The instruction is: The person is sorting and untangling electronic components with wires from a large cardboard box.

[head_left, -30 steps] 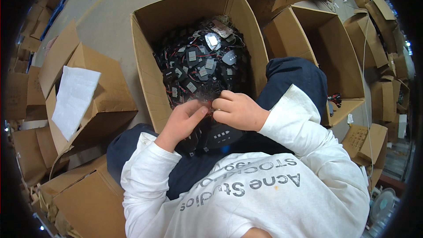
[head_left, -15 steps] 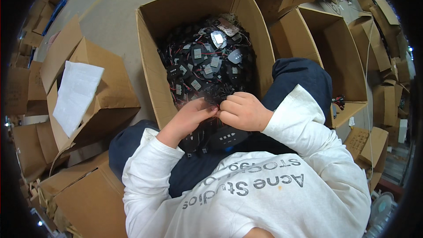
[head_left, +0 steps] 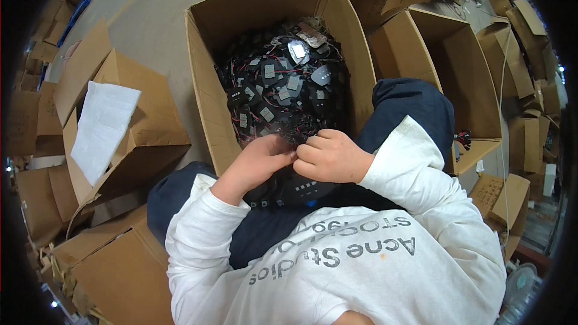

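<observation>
Left hand and right hand pinched together on a small black part (mostly hidden by fingers) at the near rim of an open cardboard box heaped with black wired modules. Beside it, another open box, inside unclear.

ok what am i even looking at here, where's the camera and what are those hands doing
The camera sits on a person's head and looks down through a fisheye lens, so straight edges bend near the rim. No machine here: just two bare hands. The left hand and right hand meet fingertip to fingertip, pinching something small that the fingers hide. Under them, on the lap, lies a dark flat device. Ahead stands an open cardboard box piled with small black wired parts. To the right is an empty-looking box; to the left, white paper on flattened cartons.
</observation>
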A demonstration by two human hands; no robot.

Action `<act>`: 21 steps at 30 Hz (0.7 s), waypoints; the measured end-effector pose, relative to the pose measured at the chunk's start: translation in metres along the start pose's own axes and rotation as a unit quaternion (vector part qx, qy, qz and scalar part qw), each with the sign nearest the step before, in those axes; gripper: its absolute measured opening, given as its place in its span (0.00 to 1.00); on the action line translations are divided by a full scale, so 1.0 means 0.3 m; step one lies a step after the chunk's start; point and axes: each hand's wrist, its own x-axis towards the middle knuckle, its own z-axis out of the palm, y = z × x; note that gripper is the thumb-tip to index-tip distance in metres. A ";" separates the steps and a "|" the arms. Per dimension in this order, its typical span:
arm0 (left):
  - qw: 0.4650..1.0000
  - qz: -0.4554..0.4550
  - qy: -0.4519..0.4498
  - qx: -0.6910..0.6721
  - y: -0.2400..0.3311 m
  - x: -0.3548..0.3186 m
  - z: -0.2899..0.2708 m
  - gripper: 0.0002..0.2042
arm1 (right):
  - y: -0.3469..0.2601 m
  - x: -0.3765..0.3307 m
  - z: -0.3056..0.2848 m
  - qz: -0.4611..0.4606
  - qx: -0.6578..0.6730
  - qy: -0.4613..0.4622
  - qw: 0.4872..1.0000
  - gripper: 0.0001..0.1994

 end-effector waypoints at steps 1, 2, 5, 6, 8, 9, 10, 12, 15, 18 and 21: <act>1.000 0.000 0.000 0.000 -0.003 -0.001 -0.002 0.14 | -0.001 0.002 0.001 0.000 0.000 0.000 1.000 0.05; 0.999 0.007 0.018 0.048 -0.009 -0.001 -0.007 0.14 | -0.002 0.003 0.003 -0.005 -0.002 0.000 1.000 0.05; 0.990 0.029 0.050 0.128 -0.010 -0.004 -0.006 0.13 | -0.001 0.008 0.005 -0.014 -0.005 -0.002 1.000 0.06; 0.984 0.044 0.065 0.160 -0.008 -0.007 -0.004 0.13 | -0.001 0.009 0.005 -0.020 -0.004 -0.003 1.000 0.06; 0.979 0.065 0.073 0.181 0.007 -0.013 -0.002 0.12 | 0.004 0.014 0.008 -0.023 0.001 -0.005 1.000 0.06; 0.972 0.086 0.082 0.202 0.015 -0.016 -0.001 0.11 | 0.006 0.016 0.009 -0.026 0.005 -0.006 1.000 0.06; 0.972 0.086 0.082 0.202 0.025 -0.020 -0.001 0.11 | 0.006 0.017 0.009 -0.026 0.005 -0.006 1.000 0.06; 0.964 0.107 0.072 0.233 0.040 -0.025 -0.002 0.10 | 0.007 0.019 0.008 -0.032 0.017 -0.010 0.999 0.06; 0.981 0.085 0.062 0.165 0.025 -0.035 -0.010 0.09 | 0.000 0.027 -0.002 -0.027 0.025 -0.008 0.999 0.06; 0.994 0.062 0.022 0.084 0.031 -0.031 -0.018 0.09 | 0.000 0.005 0.012 -0.002 0.026 0.004 1.000 0.07; 0.995 0.100 -0.007 0.009 0.005 -0.035 -0.024 0.07 | 0.000 0.012 0.010 0.006 0.037 0.011 0.999 0.07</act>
